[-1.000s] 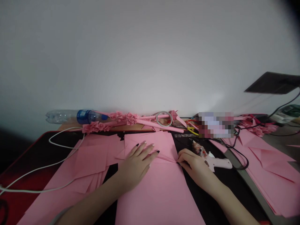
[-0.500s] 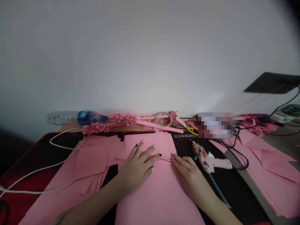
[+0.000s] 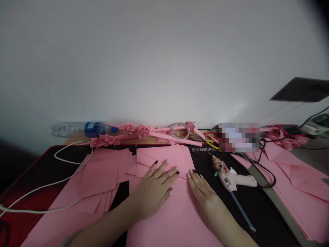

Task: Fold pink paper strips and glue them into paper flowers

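My left hand point(image 3: 155, 192) lies flat, fingers spread, on a small folded piece of pink paper point(image 3: 144, 170). Its fingertips hide part of the folds. My right hand point(image 3: 204, 197) rests at that paper's right edge, fingers stretched out and close together. Beneath both hands is a large pink paper sheet point(image 3: 172, 226), with more pink sheets point(image 3: 180, 152) showing at its far end. To the right of my right hand, a pale pink glue gun point(image 3: 232, 180) with a glue stick point(image 3: 243, 211) behind it lies on the black mat point(image 3: 262, 209).
Pink paper is stacked at left point(image 3: 100, 176) and right point(image 3: 303, 192). Along the wall lie a plastic bottle point(image 3: 69, 129), paper flowers on pink stems point(image 3: 145, 130) and a tape ring point(image 3: 172, 132). A white cable point(image 3: 43, 188) crosses the left side; a black cable point(image 3: 273, 178) loops beside the glue gun.
My left hand has slid slightly right and a little nearer over the folded paper. The fingers of my right hand have straightened at the paper's edge.
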Tool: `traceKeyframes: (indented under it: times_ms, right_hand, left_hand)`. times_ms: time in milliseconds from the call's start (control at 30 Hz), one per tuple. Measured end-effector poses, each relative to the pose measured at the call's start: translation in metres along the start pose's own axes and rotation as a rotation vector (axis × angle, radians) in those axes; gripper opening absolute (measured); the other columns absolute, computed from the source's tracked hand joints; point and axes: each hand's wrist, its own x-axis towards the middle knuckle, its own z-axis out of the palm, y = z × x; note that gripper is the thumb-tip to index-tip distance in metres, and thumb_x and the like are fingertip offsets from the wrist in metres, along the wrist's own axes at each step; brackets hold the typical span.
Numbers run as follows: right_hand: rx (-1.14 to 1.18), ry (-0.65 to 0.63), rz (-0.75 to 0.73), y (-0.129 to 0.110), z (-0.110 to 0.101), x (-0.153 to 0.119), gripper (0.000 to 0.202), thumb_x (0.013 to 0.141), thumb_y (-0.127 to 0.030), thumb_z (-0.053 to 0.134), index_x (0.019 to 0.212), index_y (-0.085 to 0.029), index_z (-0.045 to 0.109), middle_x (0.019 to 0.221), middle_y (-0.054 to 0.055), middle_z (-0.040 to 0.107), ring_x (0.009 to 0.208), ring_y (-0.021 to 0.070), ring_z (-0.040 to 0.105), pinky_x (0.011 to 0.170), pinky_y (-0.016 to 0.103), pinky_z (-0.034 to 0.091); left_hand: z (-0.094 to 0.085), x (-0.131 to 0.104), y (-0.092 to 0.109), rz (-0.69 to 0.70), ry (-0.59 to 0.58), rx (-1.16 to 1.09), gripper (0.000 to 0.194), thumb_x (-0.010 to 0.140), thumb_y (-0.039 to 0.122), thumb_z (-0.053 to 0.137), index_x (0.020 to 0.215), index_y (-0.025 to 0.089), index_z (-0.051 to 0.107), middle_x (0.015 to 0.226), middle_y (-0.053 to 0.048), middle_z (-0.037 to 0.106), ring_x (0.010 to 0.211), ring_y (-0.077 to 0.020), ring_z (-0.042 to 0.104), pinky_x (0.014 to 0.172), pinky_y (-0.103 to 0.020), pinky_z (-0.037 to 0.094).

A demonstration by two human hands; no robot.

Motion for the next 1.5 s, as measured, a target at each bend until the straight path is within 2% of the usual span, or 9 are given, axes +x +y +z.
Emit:
traceKeyframes:
  times_ms: [67, 300, 433, 633, 733, 900, 1100, 1300, 1500]
  right_hand:
    - [-0.012, -0.019, 0.001, -0.001, 0.000, -0.001, 0.073, 0.072, 0.009, 0.030, 0.144, -0.005, 0.036, 0.138, 0.021, 0.050, 0.130, 0.0278, 0.045, 0.099, 0.047, 0.049]
    - [-0.048, -0.044, -0.018, -0.002, 0.003, 0.001, 0.066, 0.072, 0.009, 0.033, 0.134, -0.004, 0.050, 0.138, 0.021, 0.049, 0.129, 0.0291, 0.046, 0.099, 0.046, 0.049]
    - [0.028, -0.043, 0.004, -0.003, 0.000, 0.003, 0.068, 0.071, 0.009, 0.034, 0.136, -0.006, 0.048, 0.139, 0.019, 0.049, 0.130, 0.0288, 0.045, 0.100, 0.047, 0.048]
    - [0.266, -0.024, 0.272, -0.003, -0.024, 0.001, 0.070, 0.078, 0.001, 0.035, 0.147, -0.010, 0.030, 0.145, 0.014, 0.043, 0.133, 0.0224, 0.042, 0.103, 0.039, 0.045]
    - [0.271, 0.009, 0.312, -0.004, -0.027, -0.002, 0.064, 0.084, -0.005, 0.037, 0.147, -0.013, 0.033, 0.143, 0.013, 0.046, 0.130, 0.0234, 0.045, 0.102, 0.039, 0.046]
    - [0.195, -0.041, 0.227, -0.010, -0.022, -0.004, 0.053, 0.086, -0.010, 0.039, 0.139, -0.010, 0.047, 0.138, 0.016, 0.051, 0.125, 0.0287, 0.051, 0.099, 0.048, 0.048]
    - [0.227, 0.080, 0.325, 0.004, -0.022, 0.000, 0.033, 0.090, -0.012, 0.040, 0.103, -0.013, 0.070, 0.122, 0.017, 0.065, 0.107, 0.0260, 0.065, 0.088, 0.040, 0.057]
    - [0.338, 0.135, 0.345, 0.017, -0.024, 0.012, 0.025, 0.088, -0.012, 0.046, 0.084, -0.018, 0.070, 0.099, 0.011, 0.071, 0.092, 0.0235, 0.067, 0.081, 0.041, 0.058]
    - [0.417, 0.089, 0.357, 0.019, -0.028, 0.017, 0.024, 0.086, -0.009, 0.048, 0.082, -0.019, 0.070, 0.096, 0.009, 0.069, 0.089, 0.0219, 0.066, 0.080, 0.037, 0.057]
  left_hand:
    - [-0.001, 0.000, 0.001, 0.008, 0.001, -0.009, 0.052, 0.099, 0.028, 0.032, 0.149, 0.029, 0.020, 0.154, 0.005, 0.029, 0.144, -0.0258, 0.011, 0.116, -0.049, 0.014]
    - [0.001, 0.001, 0.007, 0.002, 0.044, 0.001, 0.050, 0.097, 0.029, 0.039, 0.146, 0.034, 0.029, 0.151, 0.004, 0.035, 0.143, -0.0325, 0.009, 0.114, -0.056, 0.013]
    - [0.001, 0.001, 0.011, -0.017, 0.027, -0.020, 0.053, 0.097, 0.028, 0.038, 0.147, 0.035, 0.025, 0.154, 0.007, 0.029, 0.143, -0.0353, 0.006, 0.113, -0.060, 0.013]
    - [0.001, 0.001, 0.011, -0.030, 0.001, -0.045, 0.053, 0.097, 0.028, 0.037, 0.148, 0.037, 0.023, 0.155, 0.011, 0.024, 0.144, -0.0358, 0.003, 0.112, -0.063, 0.014]
    - [0.002, 0.001, 0.010, -0.029, 0.013, -0.045, 0.053, 0.097, 0.028, 0.038, 0.147, 0.037, 0.024, 0.155, 0.011, 0.025, 0.144, -0.0352, 0.002, 0.112, -0.062, 0.014]
    - [0.003, 0.001, 0.009, -0.025, 0.023, -0.039, 0.053, 0.097, 0.029, 0.037, 0.148, 0.037, 0.024, 0.155, 0.010, 0.025, 0.144, -0.0345, 0.003, 0.112, -0.061, 0.016]
    - [0.004, 0.000, 0.008, -0.020, 0.028, -0.037, 0.053, 0.097, 0.030, 0.037, 0.148, 0.038, 0.022, 0.155, 0.009, 0.026, 0.144, -0.0346, 0.003, 0.113, -0.060, 0.014]
    - [0.002, 0.000, 0.009, -0.031, 0.001, -0.055, 0.053, 0.097, 0.029, 0.036, 0.147, 0.038, 0.023, 0.155, 0.011, 0.024, 0.144, -0.0359, 0.003, 0.111, -0.063, 0.017]
    - [0.003, 0.001, 0.009, -0.039, -0.011, -0.074, 0.053, 0.097, 0.029, 0.036, 0.148, 0.038, 0.021, 0.156, 0.012, 0.022, 0.143, -0.0369, 0.002, 0.110, -0.065, 0.016]
